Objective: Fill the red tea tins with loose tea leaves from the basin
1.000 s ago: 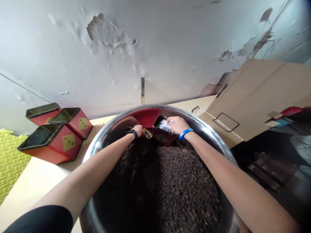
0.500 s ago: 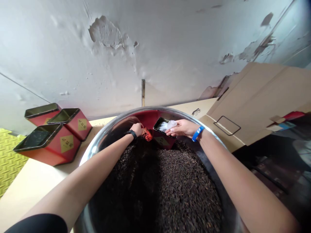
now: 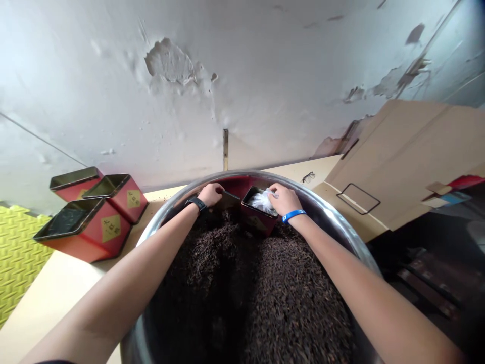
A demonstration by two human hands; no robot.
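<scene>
Inside a big round metal tub [image 3: 166, 207] lies a heap of dark dried tea leaves [image 3: 295, 293]. A red tea tin [image 3: 259, 222] with a black rim stands tilted in the leaves at the tub's far side. Its mouth holds a crumpled clear plastic bag [image 3: 261, 201]. My right hand [image 3: 284, 198] is closed on the bag at the tin's right rim. Just left of the tin, my left hand [image 3: 211, 194] grips the edge of a small dark lid-like piece [image 3: 230, 198], seen nearly edge-on.
Three red tins with yellow labels, such as the front tin [image 3: 87, 232], stand on the pale table [image 3: 49, 298] at left. An open cardboard box [image 3: 409, 156] is at right. Eyeglasses [image 3: 308, 177] lie behind the tub, near the peeling wall [image 3: 265, 101].
My right hand has gone from open fingers beside the bag to gripping it from above. My left hand has turned the lid-like piece, whose red face with leaf bits showed before, and moved slightly left.
</scene>
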